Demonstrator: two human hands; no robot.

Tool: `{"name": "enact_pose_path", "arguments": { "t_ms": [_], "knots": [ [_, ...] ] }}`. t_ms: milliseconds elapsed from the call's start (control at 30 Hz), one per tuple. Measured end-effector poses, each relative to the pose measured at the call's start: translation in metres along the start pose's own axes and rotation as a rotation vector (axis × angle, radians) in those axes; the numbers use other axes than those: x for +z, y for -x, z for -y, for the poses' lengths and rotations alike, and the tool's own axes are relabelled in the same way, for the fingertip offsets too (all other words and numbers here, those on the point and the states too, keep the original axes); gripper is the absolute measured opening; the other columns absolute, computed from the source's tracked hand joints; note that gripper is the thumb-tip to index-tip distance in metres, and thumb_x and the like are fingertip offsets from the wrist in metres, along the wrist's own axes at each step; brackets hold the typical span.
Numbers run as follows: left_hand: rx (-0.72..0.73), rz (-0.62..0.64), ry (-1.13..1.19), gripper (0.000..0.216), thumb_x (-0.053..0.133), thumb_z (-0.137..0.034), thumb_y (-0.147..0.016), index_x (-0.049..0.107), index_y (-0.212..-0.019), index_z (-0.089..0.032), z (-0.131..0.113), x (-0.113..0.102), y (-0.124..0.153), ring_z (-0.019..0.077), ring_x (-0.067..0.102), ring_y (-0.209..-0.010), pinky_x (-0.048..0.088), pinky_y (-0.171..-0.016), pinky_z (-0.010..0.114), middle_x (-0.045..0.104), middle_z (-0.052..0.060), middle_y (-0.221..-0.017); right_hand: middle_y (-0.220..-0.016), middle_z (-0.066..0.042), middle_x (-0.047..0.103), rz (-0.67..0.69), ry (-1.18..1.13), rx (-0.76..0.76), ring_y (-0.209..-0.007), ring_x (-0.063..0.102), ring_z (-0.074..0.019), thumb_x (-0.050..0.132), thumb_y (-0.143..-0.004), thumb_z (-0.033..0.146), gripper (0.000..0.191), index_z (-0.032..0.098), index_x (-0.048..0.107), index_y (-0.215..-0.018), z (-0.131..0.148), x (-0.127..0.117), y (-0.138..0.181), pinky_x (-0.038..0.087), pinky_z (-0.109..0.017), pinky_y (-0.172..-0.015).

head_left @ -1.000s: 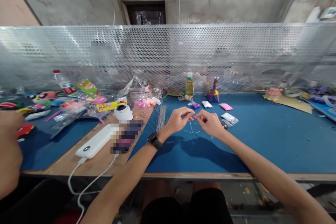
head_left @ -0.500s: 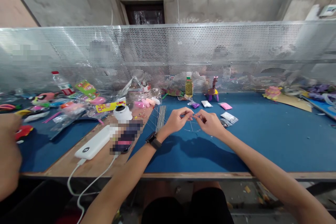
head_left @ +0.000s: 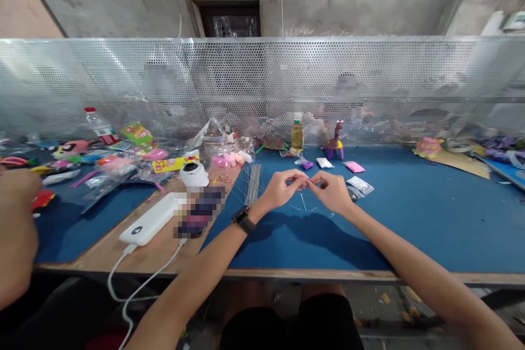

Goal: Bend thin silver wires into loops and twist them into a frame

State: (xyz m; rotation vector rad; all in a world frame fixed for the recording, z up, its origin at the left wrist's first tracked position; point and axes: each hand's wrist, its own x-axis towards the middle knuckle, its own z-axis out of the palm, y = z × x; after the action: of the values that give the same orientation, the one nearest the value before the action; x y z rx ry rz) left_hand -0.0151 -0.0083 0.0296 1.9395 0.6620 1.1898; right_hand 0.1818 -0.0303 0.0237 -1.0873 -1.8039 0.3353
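My left hand [head_left: 283, 187] and my right hand [head_left: 333, 191] meet above the blue mat [head_left: 410, 219], fingertips pinched together on a thin wire [head_left: 302, 200] that curves down in a loop below them. A black watch [head_left: 243, 219] sits on my left wrist. Left of my left hand lies a bundle of thin wires [head_left: 252, 181] on the mat. Small clay packets, purple [head_left: 305, 164], white [head_left: 325, 163] and pink [head_left: 354, 167], lie just beyond my hands.
A white power bank [head_left: 151, 220] with its cable, a phone [head_left: 199, 211] and a white tape roll [head_left: 194, 174] lie on the wooden strip. An oil bottle [head_left: 297, 134] and a purple clay figure [head_left: 335, 143] stand by the perforated screen [head_left: 369, 82]. Another person's arm [head_left: 14, 235] is at left.
My hands stay pinched on the wire and have drawn slightly closer together. The view has shifted a little.
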Motion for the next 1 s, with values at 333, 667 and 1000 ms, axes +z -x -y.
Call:
{"name": "enact_pose_path", "arguments": {
  "t_ms": [333,667,1000],
  "knots": [
    [-0.031,-0.008,0.052,0.034,0.065,-0.048,-0.094,0.073,-0.096,-0.015,-0.004,-0.005,-0.001,0.0194,0.075,-0.082,0.063,-0.074,0.029,0.076,0.008,-0.091,-0.068,-0.002,0.071,0.221,-0.431,0.203,-0.047,0.059,-0.0131,0.065,-0.089,0.062,0.048,0.016,0.079,-0.097,0.001,-0.006,-0.004,0.043,-0.026,-0.049],
    [-0.1,0.045,0.1,0.038,0.068,-0.051,-0.091,0.073,-0.1,-0.014,0.0,-0.003,0.001,0.022,0.077,-0.085,0.065,-0.073,0.031,0.078,0.011,-0.093,-0.043,0.012,0.033,0.351,-0.767,0.437,-0.04,0.022,-0.006,0.078,-0.077,0.048,0.045,0.015,0.076,-0.107,0.0,-0.005,-0.008,0.019,-0.024,-0.045],
    [-0.049,0.045,0.043,0.033,0.069,-0.048,-0.092,0.074,-0.096,-0.016,-0.005,-0.003,0.002,0.0217,0.078,-0.083,0.065,-0.073,0.031,0.078,0.009,-0.093,-0.059,0.006,0.045,0.475,-0.922,0.627,-0.049,0.019,-0.0061,0.079,-0.077,0.038,0.036,0.017,0.076,-0.106,0.002,-0.014,-0.011,0.014,-0.022,-0.044]
  ]
}}
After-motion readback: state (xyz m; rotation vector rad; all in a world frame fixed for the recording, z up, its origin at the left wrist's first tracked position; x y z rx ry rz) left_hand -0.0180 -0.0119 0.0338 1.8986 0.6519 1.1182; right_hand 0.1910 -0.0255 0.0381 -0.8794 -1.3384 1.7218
